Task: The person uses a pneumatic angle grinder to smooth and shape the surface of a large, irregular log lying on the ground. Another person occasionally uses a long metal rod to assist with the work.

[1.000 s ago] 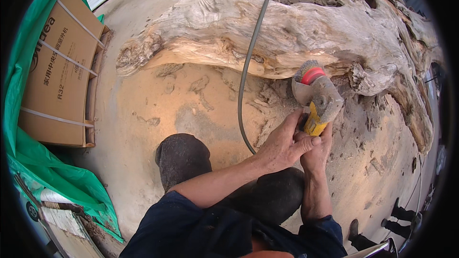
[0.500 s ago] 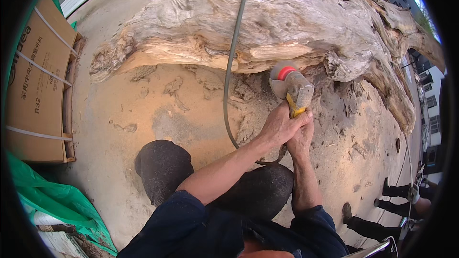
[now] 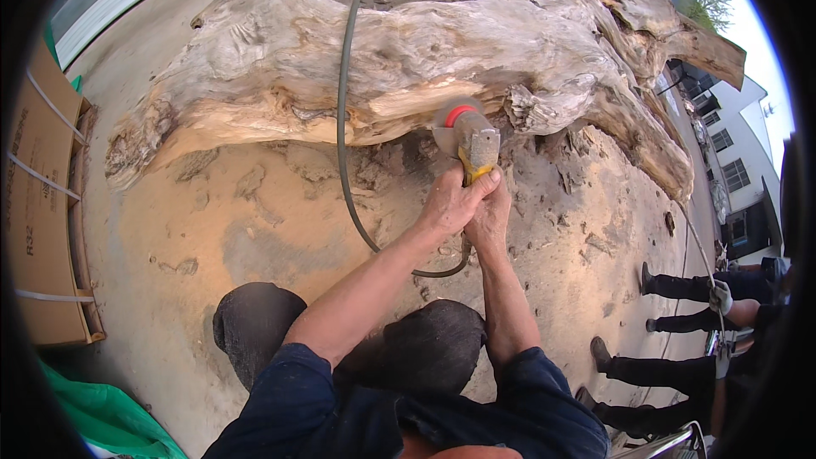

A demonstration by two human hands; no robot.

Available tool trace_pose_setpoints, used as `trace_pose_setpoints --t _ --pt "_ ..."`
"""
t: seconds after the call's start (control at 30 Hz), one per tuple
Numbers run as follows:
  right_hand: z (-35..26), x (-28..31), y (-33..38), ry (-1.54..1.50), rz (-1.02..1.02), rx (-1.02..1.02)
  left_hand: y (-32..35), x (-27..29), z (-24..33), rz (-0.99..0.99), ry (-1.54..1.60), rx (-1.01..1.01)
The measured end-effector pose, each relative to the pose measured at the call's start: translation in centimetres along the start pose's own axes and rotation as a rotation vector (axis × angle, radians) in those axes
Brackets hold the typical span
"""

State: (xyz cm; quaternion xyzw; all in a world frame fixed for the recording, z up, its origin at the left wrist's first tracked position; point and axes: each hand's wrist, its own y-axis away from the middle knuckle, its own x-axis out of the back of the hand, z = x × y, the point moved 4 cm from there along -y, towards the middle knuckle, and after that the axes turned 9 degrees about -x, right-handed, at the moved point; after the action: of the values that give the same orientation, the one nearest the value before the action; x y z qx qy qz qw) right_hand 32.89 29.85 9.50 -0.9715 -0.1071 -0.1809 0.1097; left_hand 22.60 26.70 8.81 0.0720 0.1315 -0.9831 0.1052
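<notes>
Both hands, left hand [image 3: 449, 202] and right hand [image 3: 491, 219], are clenching the grinder [image 3: 473, 141], fingers closed round its yellow handle. Since a second ago its disc has been moving closer under the log [image 3: 374, 68], now seemingly biting the pale wood above the sandy ground [image 3: 212, 229].

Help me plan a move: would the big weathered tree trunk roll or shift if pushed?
Probably not. The trunk looks massive and irregular, so it is likely very heavy. It lies broadly on the sandy ground, and its knobbly root end should resist rolling. Loose splintered edges may crumble.
</notes>
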Motion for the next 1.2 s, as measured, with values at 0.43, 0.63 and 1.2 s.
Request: trace_pose_setpoints --t 0.43,0.63,1.2 --pt "-0.3 -0.8 -1.2 0.003 -0.043 -0.009 -0.8 0.5 -0.4 0.089 0.054 -0.032" --pt "-1.3 -2.5 0.2 0.125 -0.112 0.061 1.9 1.9 0.1 0.198 0.155 -0.046" --pt "-1.7 -2.8 0.3 0.086 -0.144 0.034 2.2 2.3 -0.3 0.246 0.104 -0.026"
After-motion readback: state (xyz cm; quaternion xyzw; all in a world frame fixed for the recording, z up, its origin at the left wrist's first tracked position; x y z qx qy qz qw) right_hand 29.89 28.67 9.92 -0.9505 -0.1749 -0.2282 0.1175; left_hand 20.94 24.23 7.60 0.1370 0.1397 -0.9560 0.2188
